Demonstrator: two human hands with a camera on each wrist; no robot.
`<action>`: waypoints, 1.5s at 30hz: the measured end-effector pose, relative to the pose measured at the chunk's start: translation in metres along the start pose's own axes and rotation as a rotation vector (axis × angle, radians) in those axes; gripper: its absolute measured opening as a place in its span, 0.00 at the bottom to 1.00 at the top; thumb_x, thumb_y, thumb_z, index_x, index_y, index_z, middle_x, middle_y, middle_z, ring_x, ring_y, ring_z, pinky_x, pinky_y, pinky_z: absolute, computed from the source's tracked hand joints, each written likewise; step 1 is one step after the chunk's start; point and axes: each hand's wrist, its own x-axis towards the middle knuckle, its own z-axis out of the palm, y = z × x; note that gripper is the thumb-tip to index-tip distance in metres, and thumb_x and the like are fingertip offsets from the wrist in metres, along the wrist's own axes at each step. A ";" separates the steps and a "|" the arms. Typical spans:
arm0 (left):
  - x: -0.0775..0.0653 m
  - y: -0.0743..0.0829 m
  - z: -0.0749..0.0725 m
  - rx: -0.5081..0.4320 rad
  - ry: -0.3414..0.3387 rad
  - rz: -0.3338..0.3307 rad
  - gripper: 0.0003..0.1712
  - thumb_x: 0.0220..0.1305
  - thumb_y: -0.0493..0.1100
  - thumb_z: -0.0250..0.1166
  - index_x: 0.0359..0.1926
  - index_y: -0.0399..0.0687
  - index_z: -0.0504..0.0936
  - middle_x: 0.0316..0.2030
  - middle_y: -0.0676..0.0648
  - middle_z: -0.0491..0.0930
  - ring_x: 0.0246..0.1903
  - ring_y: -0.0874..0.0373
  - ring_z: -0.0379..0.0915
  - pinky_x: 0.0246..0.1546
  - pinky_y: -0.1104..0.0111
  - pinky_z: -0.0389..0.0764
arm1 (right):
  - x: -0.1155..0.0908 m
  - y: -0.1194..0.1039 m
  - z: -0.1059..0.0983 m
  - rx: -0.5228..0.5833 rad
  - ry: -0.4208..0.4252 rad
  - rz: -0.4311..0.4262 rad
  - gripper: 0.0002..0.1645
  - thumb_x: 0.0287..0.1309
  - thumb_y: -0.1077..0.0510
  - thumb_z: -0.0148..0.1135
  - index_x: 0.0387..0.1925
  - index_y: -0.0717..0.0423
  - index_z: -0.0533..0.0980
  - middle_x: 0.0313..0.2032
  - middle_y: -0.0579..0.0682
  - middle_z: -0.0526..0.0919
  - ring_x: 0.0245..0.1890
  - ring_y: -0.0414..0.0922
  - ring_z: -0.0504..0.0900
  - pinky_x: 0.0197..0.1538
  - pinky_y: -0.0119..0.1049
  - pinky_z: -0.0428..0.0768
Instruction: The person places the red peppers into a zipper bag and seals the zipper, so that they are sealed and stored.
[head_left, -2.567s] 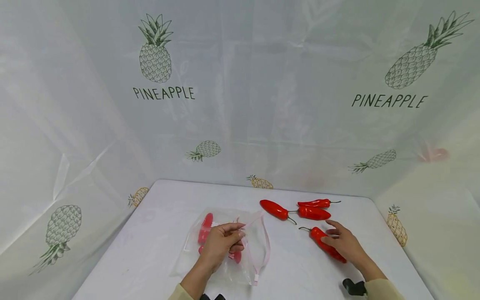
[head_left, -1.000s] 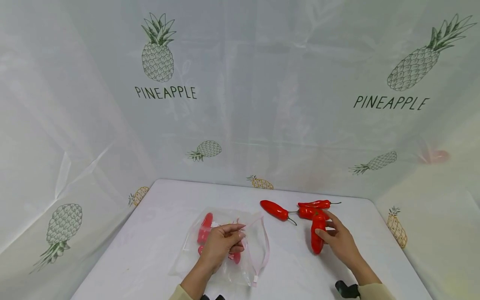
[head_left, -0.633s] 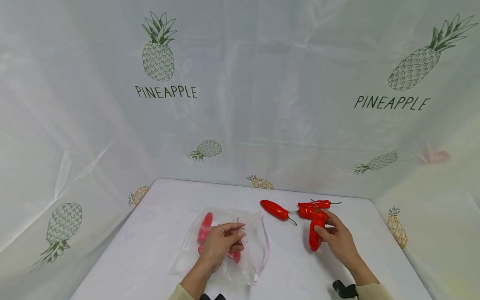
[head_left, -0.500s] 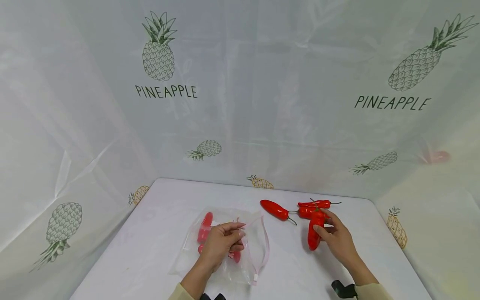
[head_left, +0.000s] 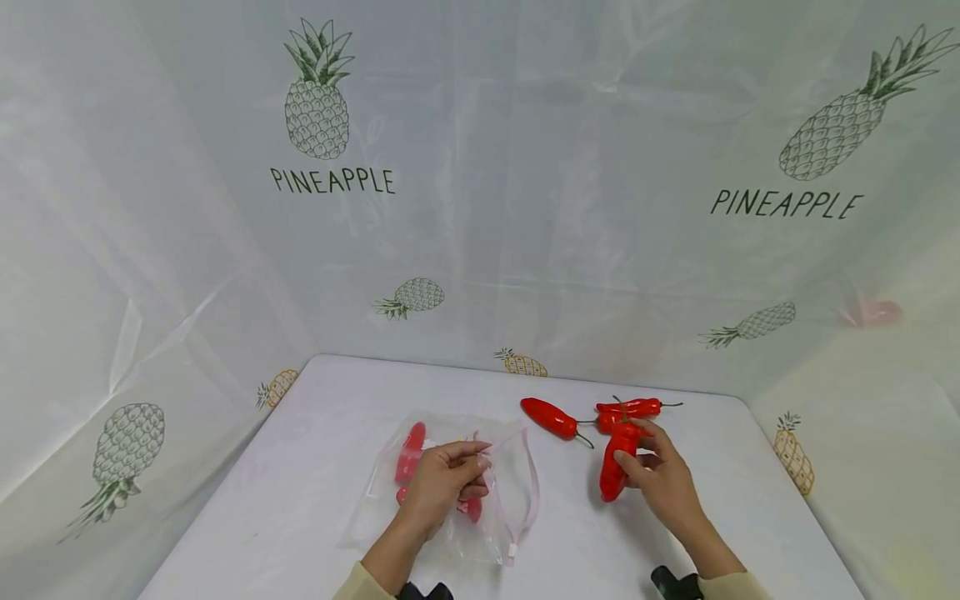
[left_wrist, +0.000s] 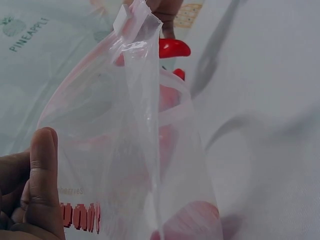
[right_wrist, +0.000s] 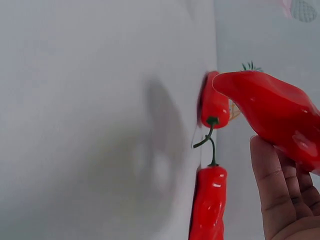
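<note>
My left hand (head_left: 444,485) pinches the upper edge of a clear plastic zip bag (head_left: 480,543) with a pink rim and a white slider (left_wrist: 122,20). The bag's mouth gapes toward the right. Inside it lie red peppers (head_left: 409,454), partly hidden by the hand. To the right, my right hand (head_left: 663,485) grips a red chili pepper (head_left: 613,473) between thumb and fingers, its stem pointing up and away. A shadow on the table in the right wrist view falls apart from this pepper (right_wrist: 272,105).
Three more red peppers lie toward the back of the white table (head_left: 315,467): one on the left (head_left: 550,418), one partly behind the held pepper (head_left: 604,422), and a thinner one (head_left: 633,407) behind. A pineapple-print curtain (head_left: 525,208) encloses the back and sides.
My right hand has picked the nearest pepper up off the table, turned it stem upward and carried it left toward the bag. My left hand stays on the bag's edge.
</note>
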 end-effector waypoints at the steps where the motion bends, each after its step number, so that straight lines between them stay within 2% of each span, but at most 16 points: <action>1: 0.000 0.000 0.000 0.001 0.000 0.000 0.22 0.70 0.37 0.72 0.61 0.31 0.83 0.36 0.46 0.84 0.29 0.62 0.82 0.37 0.69 0.91 | -0.001 -0.001 0.001 0.004 -0.001 -0.002 0.40 0.70 0.57 0.69 0.77 0.47 0.61 0.65 0.65 0.74 0.54 0.58 0.81 0.40 0.36 0.91; 11: 0.001 0.005 0.002 0.021 0.018 -0.012 0.24 0.70 0.39 0.72 0.62 0.31 0.82 0.33 0.46 0.82 0.25 0.61 0.83 0.36 0.70 0.90 | -0.011 -0.017 0.012 0.012 -0.004 -0.018 0.38 0.70 0.59 0.69 0.74 0.49 0.62 0.61 0.63 0.75 0.49 0.53 0.81 0.37 0.31 0.89; 20: 0.001 0.008 0.002 0.026 0.014 0.003 0.24 0.71 0.39 0.71 0.63 0.31 0.82 0.35 0.46 0.83 0.27 0.61 0.83 0.38 0.70 0.90 | -0.017 -0.034 0.022 0.031 -0.037 -0.027 0.36 0.67 0.61 0.70 0.71 0.49 0.64 0.57 0.63 0.77 0.45 0.51 0.80 0.34 0.34 0.90; 29: 0.002 0.010 0.003 0.016 0.015 0.004 0.22 0.71 0.39 0.71 0.62 0.33 0.83 0.35 0.46 0.84 0.27 0.61 0.83 0.38 0.70 0.90 | -0.022 -0.049 0.031 0.035 -0.057 -0.010 0.37 0.63 0.61 0.72 0.69 0.49 0.64 0.54 0.61 0.77 0.44 0.51 0.79 0.33 0.33 0.89; 37: 0.002 0.011 0.002 0.022 0.014 0.006 0.20 0.71 0.39 0.71 0.61 0.36 0.85 0.34 0.47 0.84 0.27 0.61 0.84 0.37 0.70 0.90 | -0.027 -0.057 0.038 0.070 -0.090 0.002 0.36 0.62 0.61 0.73 0.66 0.48 0.66 0.51 0.60 0.79 0.37 0.48 0.80 0.31 0.34 0.88; 45: 0.002 0.011 0.002 0.025 0.011 0.012 0.23 0.71 0.39 0.71 0.62 0.31 0.82 0.34 0.46 0.84 0.27 0.61 0.84 0.37 0.71 0.90 | -0.032 -0.066 0.044 0.066 -0.140 0.043 0.37 0.56 0.61 0.78 0.65 0.47 0.70 0.47 0.57 0.80 0.36 0.48 0.81 0.29 0.36 0.89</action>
